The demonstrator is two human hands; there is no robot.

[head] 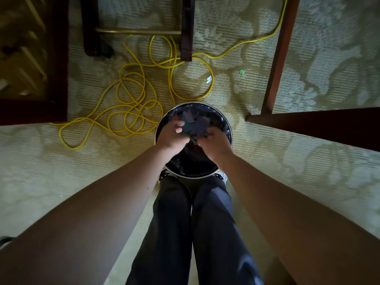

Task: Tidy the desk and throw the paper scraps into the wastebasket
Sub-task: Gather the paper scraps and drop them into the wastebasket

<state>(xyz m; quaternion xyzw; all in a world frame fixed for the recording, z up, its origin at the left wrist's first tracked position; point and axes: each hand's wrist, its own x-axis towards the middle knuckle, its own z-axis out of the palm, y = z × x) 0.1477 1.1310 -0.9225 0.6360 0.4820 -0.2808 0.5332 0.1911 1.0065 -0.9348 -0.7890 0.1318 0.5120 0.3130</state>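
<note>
A round wastebasket [223, 120] with a shiny rim and a dark liner stands on the carpet just beyond my feet. Both my hands are over its mouth. My left hand [171, 135] and my right hand [214, 143] have curled fingers and together hold a bunch of dark paper scraps [194, 126] between them, above the bin's opening. More scraps [188, 115] show at the far side inside the bin. Two small scraps lie on the carpet beyond the bin: one white and green [209, 79], one green [242, 72].
A tangled yellow cable [131, 103] lies on the carpet left of and behind the bin. Dark chair legs [187, 38] stand at the back. A desk leg [279, 58] and desk edge [318, 124] are at the right. A dark cabinet [59, 68] is at the left.
</note>
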